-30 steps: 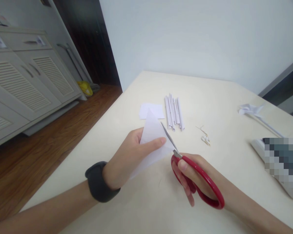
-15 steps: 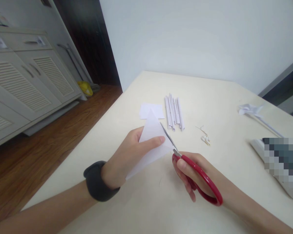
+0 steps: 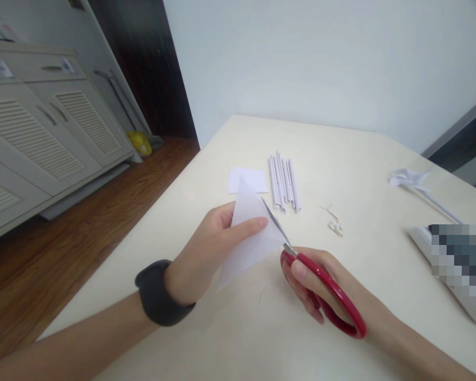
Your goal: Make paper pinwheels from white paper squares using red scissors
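A folded triangle of white paper (image 3: 248, 246) is held up over the table, pinched by my left hand (image 3: 226, 233) with the thumb on its front face. My right hand (image 3: 313, 275) grips red-handled scissors (image 3: 333, 288). Their metal blades lie along the paper's right edge, close to my left thumb; whether they have cut into it I cannot tell. Behind the triangle's tip, a stack of white paper squares (image 3: 234, 181) rests on the table. Rolled white paper sticks (image 3: 284, 182) lie side by side to the right of that stack.
On the pale table (image 3: 325, 153) lie several small white-tipped pins (image 3: 336, 227) and a thin wire piece. A paper pinwheel (image 3: 410, 180) on a stick lies at the right, above a partly blurred white object (image 3: 424, 241). Louvred cabinets (image 3: 59, 132) stand left of the table.
The paper triangle has turned slightly in my left hand, its lower corner swinging to the right. The scissors have shifted a little, and my right fingers have moved slightly with the handles.
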Demonstrator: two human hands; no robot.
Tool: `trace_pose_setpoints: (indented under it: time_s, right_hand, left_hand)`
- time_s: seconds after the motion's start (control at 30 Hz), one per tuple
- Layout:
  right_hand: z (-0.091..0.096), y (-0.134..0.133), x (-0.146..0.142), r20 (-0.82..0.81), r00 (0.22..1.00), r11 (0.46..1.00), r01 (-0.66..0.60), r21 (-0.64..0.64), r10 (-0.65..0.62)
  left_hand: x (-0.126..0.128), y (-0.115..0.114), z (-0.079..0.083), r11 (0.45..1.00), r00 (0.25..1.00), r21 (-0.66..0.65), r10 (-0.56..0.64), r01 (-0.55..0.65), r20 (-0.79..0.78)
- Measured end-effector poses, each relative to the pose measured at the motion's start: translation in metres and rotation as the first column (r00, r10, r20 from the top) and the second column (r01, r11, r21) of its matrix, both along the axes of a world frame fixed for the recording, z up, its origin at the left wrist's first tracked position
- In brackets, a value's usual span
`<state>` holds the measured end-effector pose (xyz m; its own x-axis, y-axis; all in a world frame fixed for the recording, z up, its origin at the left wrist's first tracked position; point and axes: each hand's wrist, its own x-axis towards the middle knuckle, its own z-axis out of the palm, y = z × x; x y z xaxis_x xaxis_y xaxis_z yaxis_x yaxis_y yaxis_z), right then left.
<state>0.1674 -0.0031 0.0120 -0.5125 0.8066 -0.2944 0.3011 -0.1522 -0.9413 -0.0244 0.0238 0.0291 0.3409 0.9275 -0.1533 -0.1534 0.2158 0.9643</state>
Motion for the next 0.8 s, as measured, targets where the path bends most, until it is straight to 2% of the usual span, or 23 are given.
trace_pose_setpoints:
  time_s: [0.17, 0.3, 0.63, 0.8]
  right_hand:
    - [0.006, 0.001, 0.0, 0.034, 0.998, 0.991, -0.062, 0.116, 0.058]
    - [0.007, 0.003, -0.001, 0.081, 0.996, 0.983, -0.054, 0.177, 0.041]
    - [0.004, 0.002, 0.002, 0.073, 0.995, 0.978, -0.08, 0.194, 0.067]
    - [-0.003, 0.001, 0.001, 0.058, 0.997, 0.989, -0.055, 0.14, 0.048]
  left_hand:
    - [0.001, -0.003, -0.004, 0.998, 0.996, 0.011, -0.053, 0.054, -0.074]
    - [0.001, -0.004, -0.006, 0.997, 0.992, -0.007, -0.082, 0.082, -0.099]
    - [0.002, -0.004, -0.002, 0.994, 0.991, -0.032, -0.104, 0.101, -0.087]
    - [0.001, -0.003, -0.002, 0.994, 0.989, -0.033, -0.108, 0.105, -0.097]
